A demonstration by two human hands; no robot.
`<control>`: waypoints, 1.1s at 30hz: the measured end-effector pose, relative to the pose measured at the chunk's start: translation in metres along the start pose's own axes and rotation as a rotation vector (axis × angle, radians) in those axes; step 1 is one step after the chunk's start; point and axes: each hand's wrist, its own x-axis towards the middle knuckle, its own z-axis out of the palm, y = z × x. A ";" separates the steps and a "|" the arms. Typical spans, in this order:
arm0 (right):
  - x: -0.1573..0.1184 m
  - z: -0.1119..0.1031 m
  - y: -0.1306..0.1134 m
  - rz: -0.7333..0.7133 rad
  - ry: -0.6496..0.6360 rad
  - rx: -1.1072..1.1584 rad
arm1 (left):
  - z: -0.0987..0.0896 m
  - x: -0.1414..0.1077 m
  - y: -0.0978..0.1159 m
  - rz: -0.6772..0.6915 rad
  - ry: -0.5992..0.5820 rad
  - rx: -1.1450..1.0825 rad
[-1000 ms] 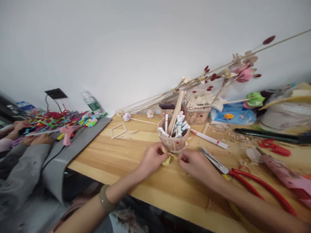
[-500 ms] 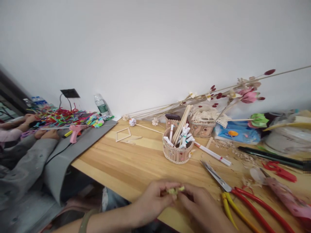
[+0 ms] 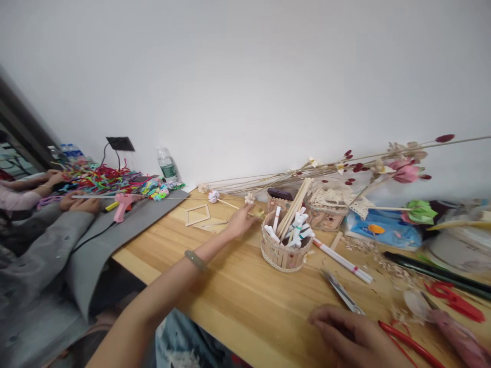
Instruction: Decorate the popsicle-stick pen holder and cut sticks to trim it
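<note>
In the head view, the person's left hand [image 3: 241, 222] reaches forward over the table [image 3: 238, 273], its fingers gathered close to a small yellowish piece [image 3: 259, 212] at their tips; whether they pinch it or only touch it cannot be told through the blur. The arm is stretched out probably because the piece sits far across, between the fingers and a round cup [image 3: 286, 259] standing just to their right. That cup seems to serve as a holder: its wall keeps wooden sticks [image 3: 296, 205] and white pens [image 3: 298, 228] leaning together, so they take little room. Just past the fingertips is a pale flower [image 3: 249, 197]. To the left of the fingers a four-sided stick frame [image 3: 197, 207] lies flat, perhaps to keep it from being knocked. The right hand [image 3: 351, 332] is low and well apart from the left, its fingers loosely curled, the palm hidden; scissors [image 3: 340, 290] lie just beyond its knuckles, likely for easy grasp. The yellowish piece looks thin and crumpled, partly covered by the fingers, its outline too blurred to read
</note>
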 end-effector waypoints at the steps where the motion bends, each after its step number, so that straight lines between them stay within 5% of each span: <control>1: 0.003 -0.005 0.007 0.003 0.044 -0.004 | 0.001 0.001 0.001 0.028 0.022 -0.004; 5: 0.025 -0.030 0.033 -0.042 0.353 -0.178 | 0.000 -0.013 0.005 0.130 -0.066 -0.044; 10: 0.064 -0.038 0.023 -0.200 0.509 -0.255 | 0.000 -0.034 0.016 0.260 -0.343 -0.163; 16: 0.091 -0.027 0.001 -0.301 0.478 0.026 | 0.005 -0.046 0.024 0.226 -0.323 -0.338; 23: 0.067 -0.044 -0.009 -0.283 0.415 0.294 | 0.025 -0.061 0.029 0.137 -0.311 -0.706; 33: 0.067 -0.052 -0.015 -0.231 0.313 0.484 | 0.050 -0.063 0.046 0.302 -0.243 -1.003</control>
